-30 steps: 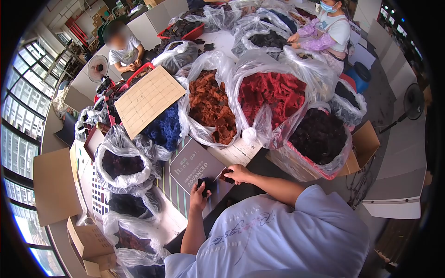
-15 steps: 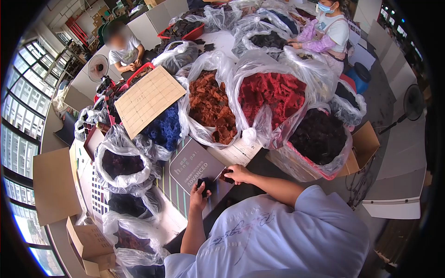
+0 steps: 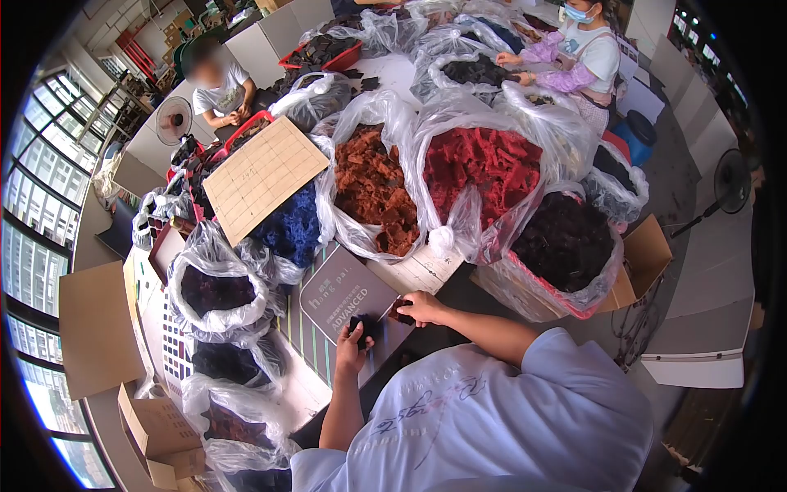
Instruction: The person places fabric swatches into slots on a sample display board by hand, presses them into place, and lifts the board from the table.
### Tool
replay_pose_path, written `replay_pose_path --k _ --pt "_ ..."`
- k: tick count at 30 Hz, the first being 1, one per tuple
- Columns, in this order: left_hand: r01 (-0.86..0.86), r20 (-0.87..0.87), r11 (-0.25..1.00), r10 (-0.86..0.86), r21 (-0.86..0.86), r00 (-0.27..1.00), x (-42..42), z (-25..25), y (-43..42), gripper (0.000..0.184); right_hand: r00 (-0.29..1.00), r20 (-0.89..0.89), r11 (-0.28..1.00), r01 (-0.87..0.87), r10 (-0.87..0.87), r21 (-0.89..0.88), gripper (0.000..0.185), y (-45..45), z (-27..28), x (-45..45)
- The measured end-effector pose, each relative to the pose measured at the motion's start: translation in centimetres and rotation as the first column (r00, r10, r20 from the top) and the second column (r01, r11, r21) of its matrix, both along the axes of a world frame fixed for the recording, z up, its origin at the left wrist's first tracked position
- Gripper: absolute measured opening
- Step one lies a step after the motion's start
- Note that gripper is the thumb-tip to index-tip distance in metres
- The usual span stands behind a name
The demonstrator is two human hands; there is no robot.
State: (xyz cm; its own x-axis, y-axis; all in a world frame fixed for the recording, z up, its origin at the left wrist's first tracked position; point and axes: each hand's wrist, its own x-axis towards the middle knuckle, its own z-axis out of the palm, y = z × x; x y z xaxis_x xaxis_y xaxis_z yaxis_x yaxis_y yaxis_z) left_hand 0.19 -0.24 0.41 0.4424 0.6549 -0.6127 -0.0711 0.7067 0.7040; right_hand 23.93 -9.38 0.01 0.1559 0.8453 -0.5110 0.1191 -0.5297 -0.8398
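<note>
My left hand [image 3: 351, 348] is closed around a dark, nearly black piece of material [image 3: 363, 328], above the lower part of a grey printed board [image 3: 348, 287]. To its right, my right hand [image 3: 421, 307] pinches a dark reddish-brown piece [image 3: 401, 312] at the board's right edge. The two pieces are apart. Beyond the board stand clear plastic bags of rust-brown pieces [image 3: 373, 176] and red pieces [image 3: 484, 168]. A bag of very dark pieces [image 3: 566, 238] lies to the right of my right hand.
A gridded tan board [image 3: 264, 179] rests over blue pieces [image 3: 291, 230]. Bags of dark pieces [image 3: 217, 291] line the left side, near an open carton [image 3: 164, 430]. One person [image 3: 220, 94] sits at the back left; a masked person [image 3: 586, 61] works at the back right. A fan [image 3: 731, 180] stands right.
The masked person's hands have moved apart over the dark pieces at the back. My own hands and what they hold show no visible movement.
</note>
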Motion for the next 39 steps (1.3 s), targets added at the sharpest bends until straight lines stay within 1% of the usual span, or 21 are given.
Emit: replay_pose_path --k 17,20,22,23,25,26,28,29,31,32,33,35,38,39 --pt "-0.004 0.015 1.000 0.004 0.001 1.000 0.1 0.2 -0.2 0.014 1.000 -0.002 1.000 0.004 -0.004 -0.010 0.036 0.1 -0.3 0.0" --pt "-0.024 0.026 1.000 0.024 -0.006 0.999 0.0 -0.2 -0.1 0.016 1.000 0.003 1.000 -0.016 0.016 -0.020 0.036 0.1 -0.1 0.1" --pt "0.005 -0.022 1.000 -0.005 0.020 1.000 -0.1 -0.6 0.1 0.017 1.000 -0.008 1.000 0.001 -0.001 -0.022 0.036 0.2 0.1 0.1" --pt "-0.019 -0.010 1.000 0.019 0.025 1.000 -0.1 -0.8 0.2 0.017 1.000 -0.010 1.000 0.006 -0.007 -0.025 0.037 0.1 0.8 0.1" --pt "-0.005 -0.029 1.000 0.006 0.029 1.000 0.0 -1.2 0.1 0.017 1.000 -0.016 1.000 -0.002 0.001 -0.027 0.041 0.2 1.0 0.3" --pt "-0.075 -0.005 0.996 0.075 0.038 0.997 0.2 -1.0 0.0 0.017 1.000 -0.024 1.000 0.009 -0.009 -0.017 0.041 0.2 1.2 0.3" --pt "0.017 -0.108 1.000 -0.018 -0.008 0.994 0.4 0.0 0.2 0.018 1.000 -0.011 1.000 0.021 -0.022 -0.017 0.039 0.4 1.8 0.2" --pt "0.015 -0.142 1.000 -0.017 -0.018 0.990 0.3 0.1 0.4 0.020 1.000 -0.016 0.999 0.015 -0.016 -0.037 0.038 0.6 1.9 -0.1" --pt "0.025 -0.170 1.000 -0.027 -0.015 0.985 0.2 -0.5 0.4 0.024 0.999 -0.016 0.999 0.036 -0.036 -0.007 0.036 0.5 0.1 -0.2" --pt "0.028 -0.165 0.999 -0.031 -0.019 0.986 0.4 0.2 0.1 0.025 0.999 -0.031 1.000 0.008 -0.008 0.002 0.035 0.4 0.6 -0.1" --pt "0.011 -0.160 1.000 -0.012 -0.011 0.987 0.7 0.8 -0.1 0.020 1.000 -0.025 1.000 0.001 -0.001 -0.025 0.034 0.4 0.7 -0.1" --pt "0.000 -0.193 1.000 0.004 0.023 0.981 1.3 1.1 -0.3 0.019 1.000 -0.017 1.000 0.004 -0.004 -0.017 0.034 0.5 0.4 0.3" --pt "-0.079 -0.242 0.994 0.093 0.070 0.966 1.5 0.9 -1.2 0.018 0.998 -0.060 0.999 -0.028 0.030 0.026 0.034 0.5 0.5 0.5" --pt "-0.096 -0.267 0.993 0.112 0.072 0.957 1.4 0.9 -1.9 0.018 0.996 -0.081 0.999 -0.046 0.044 -0.021 0.034 0.6 0.4 0.5"
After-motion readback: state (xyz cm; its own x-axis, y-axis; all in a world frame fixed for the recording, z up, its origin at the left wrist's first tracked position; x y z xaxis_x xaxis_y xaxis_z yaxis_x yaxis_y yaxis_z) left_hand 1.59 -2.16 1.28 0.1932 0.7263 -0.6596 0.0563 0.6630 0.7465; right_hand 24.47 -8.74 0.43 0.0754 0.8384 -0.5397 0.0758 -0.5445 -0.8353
